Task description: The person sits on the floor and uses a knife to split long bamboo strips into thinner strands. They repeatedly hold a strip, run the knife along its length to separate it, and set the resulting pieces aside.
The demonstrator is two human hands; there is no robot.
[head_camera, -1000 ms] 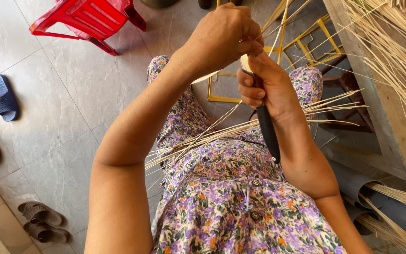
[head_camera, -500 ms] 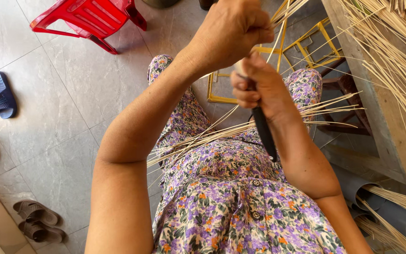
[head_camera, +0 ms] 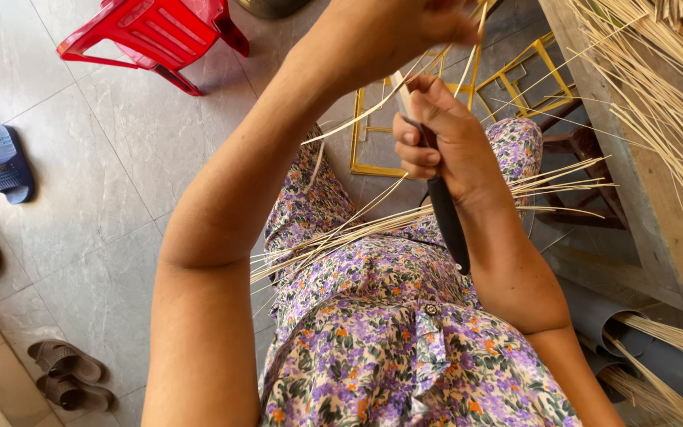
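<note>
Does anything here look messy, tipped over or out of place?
Mostly the loose pale thin strips: they lie fanned across the person's lap, ends sticking out unevenly, not bundled. The red plastic chair stands upright. The right hand grips a black-handled knife; the left hand holds a strip. Nothing looks broken.

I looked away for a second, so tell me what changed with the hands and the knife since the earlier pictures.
The left hand has risen toward the top edge, drawing the thin pale cane strip up with it. The right hand shifted slightly up and right, still gripping the black-handled knife. The bundle of pale strips stays across the lap.
</note>
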